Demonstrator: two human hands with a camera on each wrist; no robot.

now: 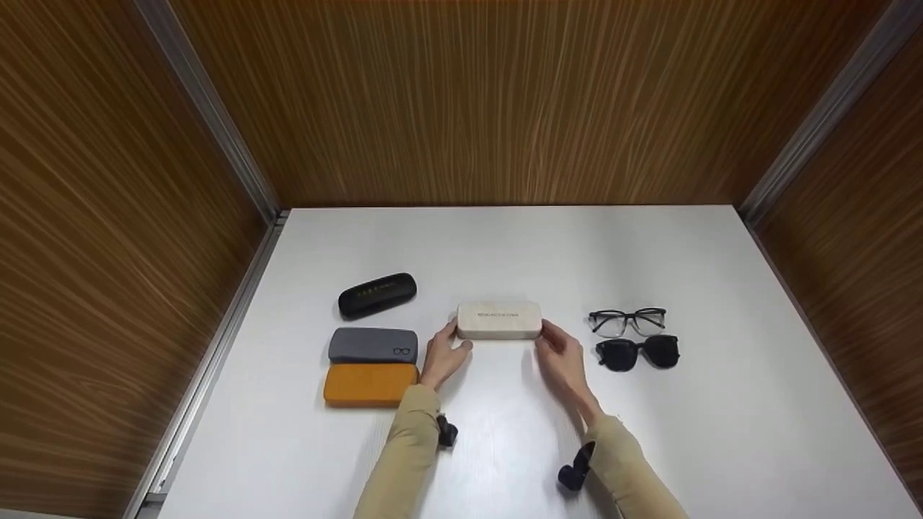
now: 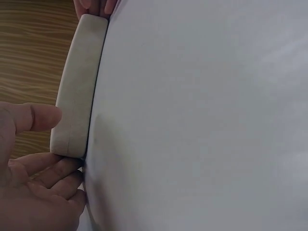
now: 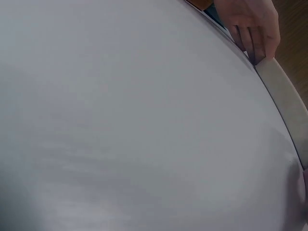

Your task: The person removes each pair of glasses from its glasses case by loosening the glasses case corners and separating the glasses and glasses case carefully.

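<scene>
On tbl [image 1: 505, 252] | 2 hands [image 1: 442, 358] [image 1: 566, 360], relaxed, touching 1 crm case [image 1: 499, 321] | 3 others [image 1: 377, 295] [image 1: 371, 344] [image 1: 371, 385] | 2 specs [image 1: 629, 316] [image 1: 619, 355]

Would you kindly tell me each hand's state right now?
Left hand: open, touching the left end of the cream glasses case.
Right hand: open, touching the case's right end.

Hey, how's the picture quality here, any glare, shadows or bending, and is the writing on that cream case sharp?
Head view: pale glare on the white table low in the middle, soft shadow beside the right hand, lettering on the cream case too soft to read surely; left wrist view: dim, soft shadow beside the case; right wrist view: the case looks bowed, faint glare at lower left.
</scene>
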